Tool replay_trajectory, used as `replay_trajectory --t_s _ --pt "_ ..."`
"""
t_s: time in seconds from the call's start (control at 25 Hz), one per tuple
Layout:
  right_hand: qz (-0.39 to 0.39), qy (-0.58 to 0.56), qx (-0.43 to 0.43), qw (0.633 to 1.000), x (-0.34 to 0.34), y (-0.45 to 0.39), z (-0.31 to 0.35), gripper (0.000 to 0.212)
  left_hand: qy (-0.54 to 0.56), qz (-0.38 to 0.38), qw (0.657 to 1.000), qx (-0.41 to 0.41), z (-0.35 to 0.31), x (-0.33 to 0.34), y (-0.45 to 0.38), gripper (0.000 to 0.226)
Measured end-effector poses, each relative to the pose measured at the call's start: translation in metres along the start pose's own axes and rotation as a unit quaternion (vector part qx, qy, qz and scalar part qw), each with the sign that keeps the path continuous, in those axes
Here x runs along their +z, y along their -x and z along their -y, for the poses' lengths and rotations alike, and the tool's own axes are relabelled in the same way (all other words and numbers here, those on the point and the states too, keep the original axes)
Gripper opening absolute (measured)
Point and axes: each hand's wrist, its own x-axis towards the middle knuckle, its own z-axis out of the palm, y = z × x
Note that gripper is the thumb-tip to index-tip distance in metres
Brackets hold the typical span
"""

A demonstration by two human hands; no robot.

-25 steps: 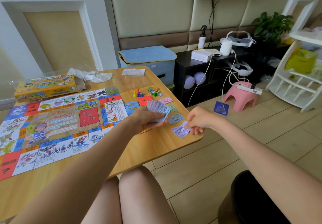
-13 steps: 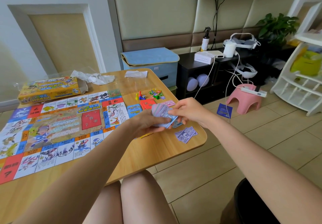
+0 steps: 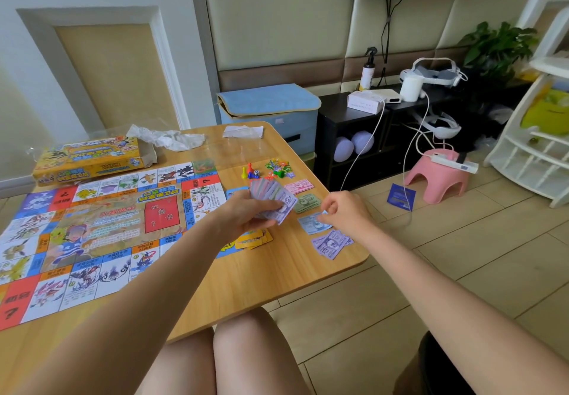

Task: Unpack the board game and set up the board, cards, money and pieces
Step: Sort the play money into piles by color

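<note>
A fanned stack of play banknotes point(image 3: 272, 199) is gripped in the left hand point(image 3: 246, 214), thumb across the top note, just right of the game board point(image 3: 101, 234). The right hand point(image 3: 345, 211) is lowered over the blue pile point(image 3: 312, 224), its fingers point(image 3: 327, 213) curled; a blue note seems to be pinched there, though this cannot be told for certain.

Pink point(image 3: 298, 186), green point(image 3: 306, 203), blue and purple point(image 3: 331, 243) piles lie in a row right of the board, along the surface point(image 3: 277, 277) edge.

Several risks can be judged. The purple pile sits near the rounded corner, so a brush of the right forearm could sweep notes to the floor. The fan could slip if the thumb is eased, mixing denominations. A note dropped carelessly could land askew or on the wrong pile. The yellow cards point(image 3: 254, 238) right of the board are partly hidden under the left wrist and could be nudged.
</note>
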Motion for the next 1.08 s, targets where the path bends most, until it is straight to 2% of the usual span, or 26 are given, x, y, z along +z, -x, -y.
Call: replay_trajectory --t_s 0.08,0.16,0.2,0.28,0.4,0.52,0.64,0.76,0.96,1.04,1.08 --pt "-0.033 0.051 -0.021 0.998 0.002 0.001 0.001 0.024 -0.020 0.002 1.000 0.001 0.000 0.002 -0.001 0.014" --pt "-0.061 -0.015 -0.038 0.997 -0.005 -0.001 0.010 0.026 -0.035 -0.004 0.999 0.001 0.000 0.004 -0.003 0.015" --pt "-0.044 -0.093 -0.042 0.994 -0.009 -0.003 0.017 0.025 -0.037 -0.004 0.999 -0.001 -0.001 0.005 -0.004 0.015" --pt "0.045 -0.203 -0.031 0.978 -0.013 -0.004 0.031 0.027 -0.040 0.007 0.999 -0.002 -0.001 0.008 -0.005 0.015" --pt "0.112 -0.216 -0.031 0.969 -0.013 -0.004 0.040 0.030 -0.033 0.013 0.999 0.010 0.002 0.012 -0.006 0.014" --pt "0.162 -0.189 -0.015 0.968 -0.022 -0.005 0.035 0.026 0.004 0.000 1.000 0.010 0.005 0.010 -0.009 0.024" --pt "0.193 -0.171 -0.007 0.966 -0.033 -0.001 0.021 0.015 -0.012 0.022 1.000 -0.001 0.006 0.009 -0.006 0.025" --pt "0.191 -0.137 0.006 0.972 -0.037 0.008 0.010 0.011 -0.034 0.053 0.998 -0.008 0.008 0.016 0.000 0.021" --pt "0.163 0.056 -0.011 0.985 -0.030 0.026 -0.002 0.020 -0.048 0.063 0.997 -0.013 0.011 0.026 0.002 0.023" --pt "0.136 0.058 -0.032 0.989 -0.033 0.024 0.000 0.021 -0.057 0.057 0.997 -0.014 0.013 0.027 0.002 0.021" --pt "0.123 0.021 -0.034 0.992 -0.035 0.022 0.002 0.021 -0.064 0.056 0.996 -0.012 0.014 0.027 0.002 0.021"
